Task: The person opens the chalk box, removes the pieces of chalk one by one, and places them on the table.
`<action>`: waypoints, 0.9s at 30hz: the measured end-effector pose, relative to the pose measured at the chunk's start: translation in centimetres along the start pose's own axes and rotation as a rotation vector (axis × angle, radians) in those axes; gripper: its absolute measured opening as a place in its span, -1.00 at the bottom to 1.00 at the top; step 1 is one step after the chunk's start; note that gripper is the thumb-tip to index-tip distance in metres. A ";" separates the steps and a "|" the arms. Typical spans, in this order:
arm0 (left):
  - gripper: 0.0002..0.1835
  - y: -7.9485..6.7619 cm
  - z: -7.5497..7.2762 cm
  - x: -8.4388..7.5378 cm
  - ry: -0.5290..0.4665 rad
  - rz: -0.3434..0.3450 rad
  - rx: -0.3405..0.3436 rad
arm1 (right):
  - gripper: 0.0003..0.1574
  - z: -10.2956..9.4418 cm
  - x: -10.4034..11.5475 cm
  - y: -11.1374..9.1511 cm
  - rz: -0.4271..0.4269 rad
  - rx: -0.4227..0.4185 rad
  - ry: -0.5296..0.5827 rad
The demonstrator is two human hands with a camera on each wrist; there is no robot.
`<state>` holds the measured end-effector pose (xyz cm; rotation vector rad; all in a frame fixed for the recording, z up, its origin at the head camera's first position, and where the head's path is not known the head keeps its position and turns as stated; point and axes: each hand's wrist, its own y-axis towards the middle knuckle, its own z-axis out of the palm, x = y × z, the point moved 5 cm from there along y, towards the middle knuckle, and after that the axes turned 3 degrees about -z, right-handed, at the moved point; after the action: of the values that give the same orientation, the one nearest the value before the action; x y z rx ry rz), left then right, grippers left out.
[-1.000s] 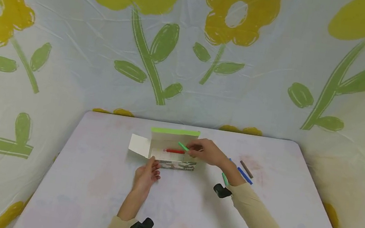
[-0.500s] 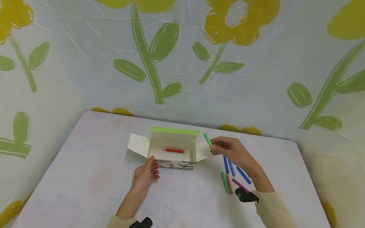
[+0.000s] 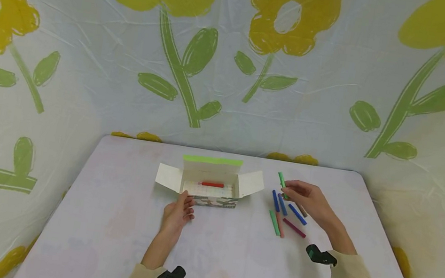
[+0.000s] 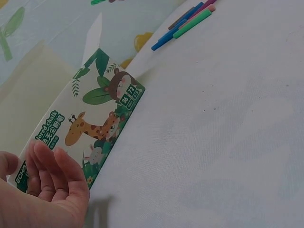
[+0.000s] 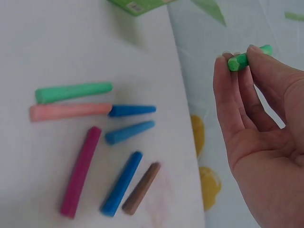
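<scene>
In the head view, the right hand (image 3: 307, 199) pinches a bright green chalk stick (image 3: 282, 179) above several loose chalks on the right. The right wrist view shows this chalk (image 5: 240, 61) held between thumb and fingertips. An open cardboard chalk box (image 3: 215, 201) stands mid-table, its flaps folded out; a red chalk (image 3: 212, 184) lies on a row of pale sticks inside. The left hand (image 3: 179, 212) holds the box at its front left corner. In the left wrist view, the thumb reaches over the top edge and curled fingers (image 4: 66, 168) are at the printed front.
Loose blue chalks (image 3: 297, 214), a green one (image 3: 274, 223), a pink one (image 3: 280, 225), a magenta one (image 3: 294, 228) and a brown one (image 5: 141, 188) lie right of the box. A flower-printed cloth (image 3: 293, 120) hangs behind the table (image 3: 216, 247).
The right hand has moved right, from above the box to above the loose chalks, with the green chalk still pinched. The left hand and the box have stayed in place.
</scene>
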<state>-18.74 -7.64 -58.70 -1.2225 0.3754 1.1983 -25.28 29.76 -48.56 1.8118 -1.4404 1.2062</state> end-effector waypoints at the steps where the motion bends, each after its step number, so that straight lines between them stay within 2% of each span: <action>1: -0.55 0.0 0.0 0.0 0.000 -0.002 0.001 | -0.40 -0.2 -0.5 -0.3 0.011 -0.010 0.000; 7: -0.56 0.0 0.0 0.0 0.006 -0.004 0.005 | -0.33 -1.1 -3.1 -2.0 0.079 -0.060 -0.032; 15: -0.56 -0.1 0.0 -0.1 0.015 0.002 -0.007 | -0.24 -2.0 -7.3 -4.0 0.143 -0.133 0.025; 21: -0.51 -0.2 0.0 -0.1 0.030 -0.004 -0.005 | -0.23 -2.7 -10.0 -5.3 0.200 -0.195 -0.064; 27: -0.50 -0.2 0.1 -0.2 0.030 -0.011 -0.006 | -0.31 -2.9 -11.3 -5.9 0.272 -0.227 -0.134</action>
<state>-18.62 -7.65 -58.42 -1.2472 0.3872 1.1734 -21.03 39.32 -56.44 1.6053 -1.8663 1.0107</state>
